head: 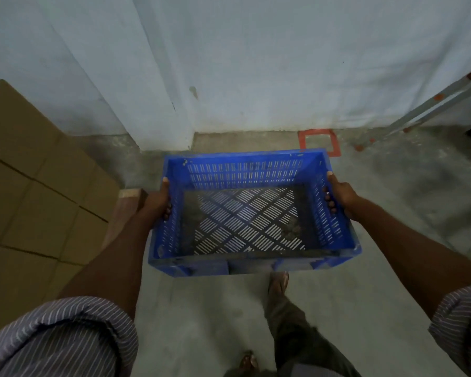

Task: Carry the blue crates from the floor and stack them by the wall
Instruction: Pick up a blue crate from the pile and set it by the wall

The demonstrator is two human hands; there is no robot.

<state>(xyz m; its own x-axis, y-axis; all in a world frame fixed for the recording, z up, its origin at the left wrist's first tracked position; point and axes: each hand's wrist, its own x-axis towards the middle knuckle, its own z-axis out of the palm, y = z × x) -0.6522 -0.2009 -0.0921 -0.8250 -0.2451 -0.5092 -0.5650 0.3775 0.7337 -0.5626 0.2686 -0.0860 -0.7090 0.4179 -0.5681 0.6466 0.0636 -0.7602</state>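
Crate (252, 213) off floor (378, 200), carried level at about waist height, facing wall (283, 63). Left hand (158, 204) closed on left end, thumb on rim, fingers curled through side. Right hand (339, 194) closed same way on right end. Even two-end grip likely keeps empty crate balanced. Boxes (33, 172) at left. No stack visible by wall yet; set-down near red floor mark (320, 141) seems likely.
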